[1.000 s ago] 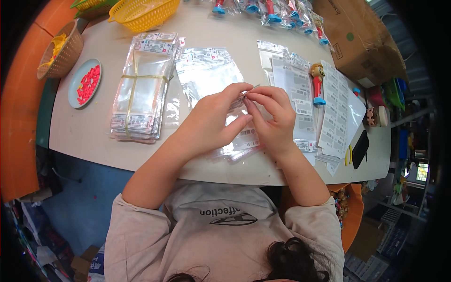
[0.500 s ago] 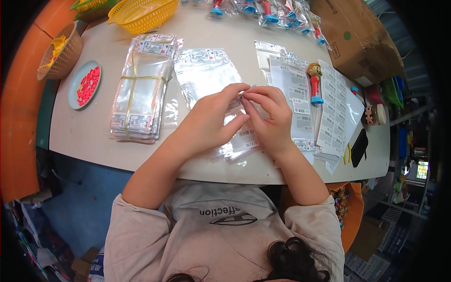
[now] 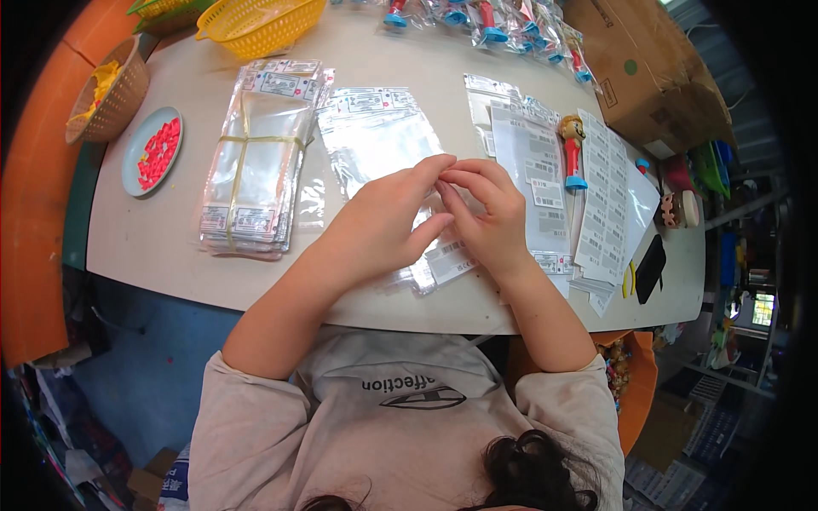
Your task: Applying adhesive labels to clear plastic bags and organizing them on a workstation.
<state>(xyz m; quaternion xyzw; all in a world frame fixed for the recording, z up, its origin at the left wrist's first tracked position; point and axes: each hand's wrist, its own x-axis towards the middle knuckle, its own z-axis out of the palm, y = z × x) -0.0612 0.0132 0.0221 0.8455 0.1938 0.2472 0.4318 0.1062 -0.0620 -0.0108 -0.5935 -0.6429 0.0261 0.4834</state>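
Observation:
My left hand (image 3: 388, 209) and my right hand (image 3: 487, 213) meet over the middle of the table, fingertips pinched together. Between them is a clear plastic bag (image 3: 419, 279), whose top edge is mostly hidden by my fingers. A white printed label (image 3: 450, 261) shows on the bag below my right palm. Just beyond my hands lies a spread of flat clear bags (image 3: 375, 128) with printed headers. To the right of my right hand are sheets of printed labels (image 3: 603, 196), with a red, blue-footed figure toy (image 3: 573, 153) lying on them.
A tied bundle of clear bags (image 3: 256, 170) lies to the left, near a plate of small pink pieces (image 3: 159, 153). Baskets, including a yellow one (image 3: 256, 30), stand at the far left. Bagged figures (image 3: 511, 25) and a cardboard box (image 3: 648, 68) are at the far right; a black phone (image 3: 651, 268) lies nearer.
My fingertips have closed in slightly and now cover the printed strip that showed between them. The label below my right palm shows more fully.

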